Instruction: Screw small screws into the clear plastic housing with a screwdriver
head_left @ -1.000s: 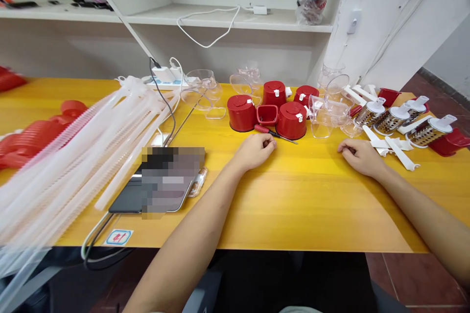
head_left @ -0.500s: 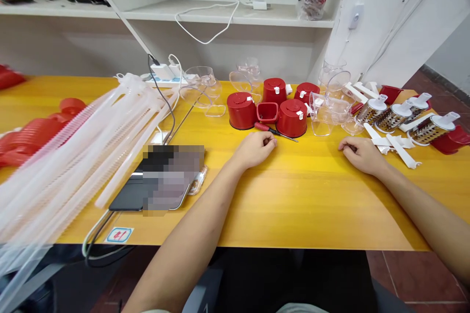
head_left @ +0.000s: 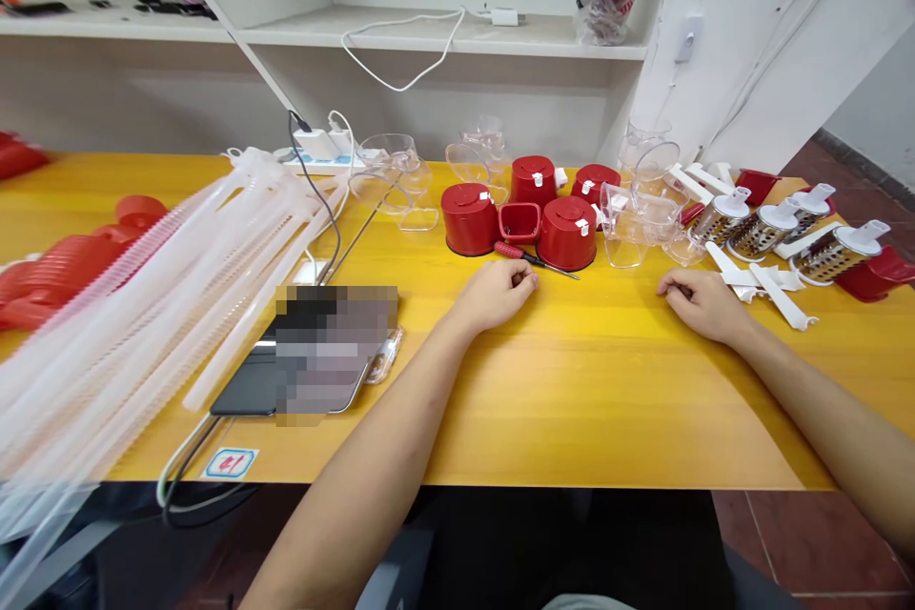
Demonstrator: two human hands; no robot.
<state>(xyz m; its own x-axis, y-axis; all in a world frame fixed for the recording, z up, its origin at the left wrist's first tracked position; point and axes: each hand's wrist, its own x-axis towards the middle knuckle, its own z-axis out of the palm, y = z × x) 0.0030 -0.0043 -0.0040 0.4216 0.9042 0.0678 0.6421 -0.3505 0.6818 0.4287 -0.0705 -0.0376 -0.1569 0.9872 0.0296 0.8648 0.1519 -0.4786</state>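
My left hand (head_left: 498,293) rests on the yellow table with its fingers curled in and nothing showing in them. Just beyond it lies a screwdriver (head_left: 525,255) with a red and black handle. Behind that stand several red round housings (head_left: 470,217) and a small red rectangular part (head_left: 519,223). My right hand (head_left: 704,303) also lies on the tabletop, loosely closed, with no object visible in it. Close to its fingers are white plastic pieces (head_left: 776,291). Perforated metal grater drums (head_left: 770,231) with clear tips lie farther right, near clear plastic parts (head_left: 643,205).
On the left lie long translucent plastic strips (head_left: 172,276) and stacked red parts (head_left: 64,267). A dark, partly blurred device (head_left: 247,386) sits left of my left forearm, with cables trailing to a power strip (head_left: 321,148). White shelves (head_left: 543,40) rise behind the table.
Both hands stay in place on the table. The view has tilted very slightly, so the shelves and table sit a little lower in the picture.
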